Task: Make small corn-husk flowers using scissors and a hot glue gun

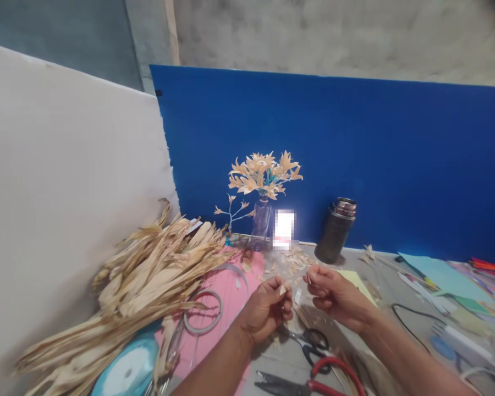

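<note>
In the middle of the view my left hand [268, 308] is closed, its thumb and finger pinching a small pale husk piece [282, 289]. Just to the right, apart from it, my right hand [330, 289] has its fingertips pressed together. Whatever they grip is too small to make out. Below the hands lie black-handled scissors [313, 344] and red-handled pliers [309, 382]. Behind them, cut husk scraps [295, 259] are scattered on the table. A clear vase [262, 225] with husk flowers [264, 173] stands farther back.
A heap of dried corn husks [160, 269] covers the left side, with a blue ribbon roll [127, 368] and a wire coil [203, 312] on pink paper [226, 291]. A dark thermos [336, 231] leans at the back. Coloured sheets [445, 275] and a white power strip [470, 346] lie right.
</note>
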A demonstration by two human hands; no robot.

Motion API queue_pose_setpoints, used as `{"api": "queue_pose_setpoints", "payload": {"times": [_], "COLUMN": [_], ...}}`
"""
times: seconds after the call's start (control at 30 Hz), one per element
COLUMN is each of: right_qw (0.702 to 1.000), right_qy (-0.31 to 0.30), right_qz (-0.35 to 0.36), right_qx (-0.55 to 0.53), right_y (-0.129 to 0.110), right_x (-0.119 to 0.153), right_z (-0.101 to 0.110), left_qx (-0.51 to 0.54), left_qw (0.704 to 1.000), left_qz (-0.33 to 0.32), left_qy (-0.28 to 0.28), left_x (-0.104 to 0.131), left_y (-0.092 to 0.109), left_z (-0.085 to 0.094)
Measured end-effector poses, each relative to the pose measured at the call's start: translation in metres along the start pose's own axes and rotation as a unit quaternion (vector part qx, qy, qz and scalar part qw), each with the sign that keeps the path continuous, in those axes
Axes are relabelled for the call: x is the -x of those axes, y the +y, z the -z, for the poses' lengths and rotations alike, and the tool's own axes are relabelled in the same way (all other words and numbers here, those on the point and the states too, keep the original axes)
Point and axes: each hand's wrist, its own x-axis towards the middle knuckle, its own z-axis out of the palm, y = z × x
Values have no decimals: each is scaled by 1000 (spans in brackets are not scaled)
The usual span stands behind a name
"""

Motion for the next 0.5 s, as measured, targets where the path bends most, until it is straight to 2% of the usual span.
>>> {"api": "queue_pose_setpoints", "payload": {"times": [0.07, 0.2, 0.27, 0.37, 0.5], "right_qw": [1000, 986, 978, 984, 990], "right_qy": [13, 91, 89, 24, -99], "right_qz": [20, 128, 171, 170, 83], "right_qx": [-14, 62, 76, 46, -53], "right_y": [6, 15, 16, 17, 23], "right_x": [17, 32, 36, 38, 38], "right_z": [-5, -2, 1, 3, 2], "left_qx": [-4, -3, -14, -35, -60], "left_qw": [1000, 999, 998, 997, 993], "left_qz": [3, 37, 51, 65, 94], "left_qy": [-7, -10, -18, -26, -38], "left_x": [3, 8, 10, 11, 11], "left_y": [-3, -10, -13, -14, -16], "left_z": [-4, -10, -13, -16, -18]}}
